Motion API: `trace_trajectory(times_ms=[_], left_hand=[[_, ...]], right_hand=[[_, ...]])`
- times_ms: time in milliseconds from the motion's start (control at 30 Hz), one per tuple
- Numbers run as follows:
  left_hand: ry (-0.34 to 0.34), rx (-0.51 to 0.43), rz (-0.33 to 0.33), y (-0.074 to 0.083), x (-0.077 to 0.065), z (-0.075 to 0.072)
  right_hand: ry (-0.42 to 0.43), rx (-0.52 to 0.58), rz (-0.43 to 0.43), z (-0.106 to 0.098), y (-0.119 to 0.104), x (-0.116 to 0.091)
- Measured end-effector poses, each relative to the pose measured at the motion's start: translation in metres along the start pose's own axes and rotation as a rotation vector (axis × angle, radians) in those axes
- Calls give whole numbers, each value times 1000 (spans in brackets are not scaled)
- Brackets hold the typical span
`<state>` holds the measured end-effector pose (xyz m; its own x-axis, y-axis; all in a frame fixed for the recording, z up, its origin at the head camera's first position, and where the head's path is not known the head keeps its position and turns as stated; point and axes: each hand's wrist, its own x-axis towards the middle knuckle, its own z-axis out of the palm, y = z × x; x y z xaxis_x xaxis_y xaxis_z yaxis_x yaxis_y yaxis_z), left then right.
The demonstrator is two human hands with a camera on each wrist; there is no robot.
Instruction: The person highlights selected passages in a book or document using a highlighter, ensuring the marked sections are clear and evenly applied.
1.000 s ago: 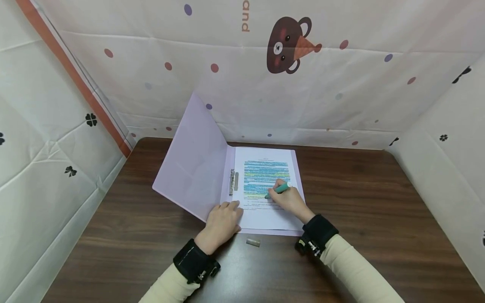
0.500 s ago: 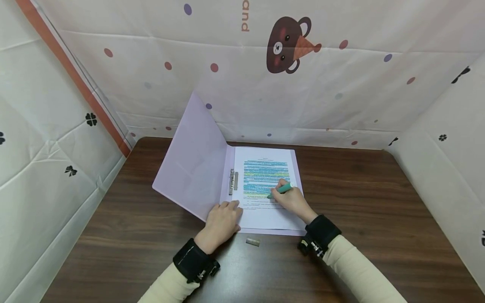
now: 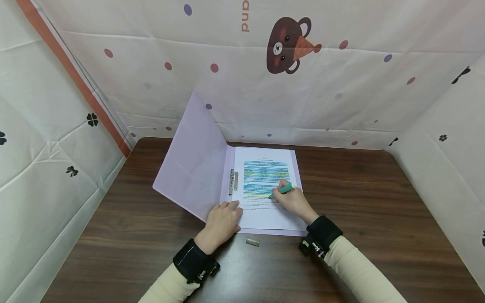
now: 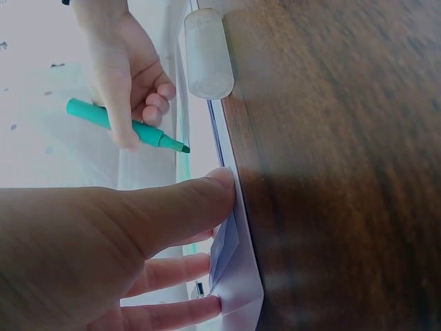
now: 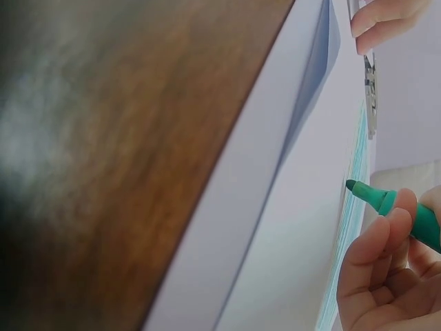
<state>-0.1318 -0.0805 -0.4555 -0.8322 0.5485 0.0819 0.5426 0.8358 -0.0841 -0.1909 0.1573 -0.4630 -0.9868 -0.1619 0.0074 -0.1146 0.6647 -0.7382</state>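
A lilac folder [image 3: 228,162] lies on a brown table [image 3: 363,202], cover [image 3: 193,164] raised at left. The left hand [image 3: 221,222], its fingers extended and released, rests on the lower-left corner of the paper [image 3: 261,218]. Just beside the folder's near edge lies a small translucent cylinder [image 3: 252,242]. The right hand [image 3: 297,204] pinches a green marker [image 3: 285,188], tip at the highlighted lines [image 3: 261,179].

On my feed I see a white backdrop cloth [image 3: 242,88] across the top, with a printed party-hatted bear [image 3: 283,46]; an orange stripe [image 3: 73,78] slants down upper left; a wood-grain tabletop [image 3: 379,206] spans the bottom.
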Motion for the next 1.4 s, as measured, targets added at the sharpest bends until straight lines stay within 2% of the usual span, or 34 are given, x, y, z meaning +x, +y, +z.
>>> trace_trajectory(times_ms=[300, 833, 1400], left_hand=[[11, -1, 2, 0, 0, 0], [-17, 0, -6, 1, -1, -1], [12, -2, -2, 0, 0, 0]], right_hand=[[13, -4, -6, -3, 1, -1], [9, -2, -8, -7, 5, -1], [18, -4, -29, -10, 9, -2]])
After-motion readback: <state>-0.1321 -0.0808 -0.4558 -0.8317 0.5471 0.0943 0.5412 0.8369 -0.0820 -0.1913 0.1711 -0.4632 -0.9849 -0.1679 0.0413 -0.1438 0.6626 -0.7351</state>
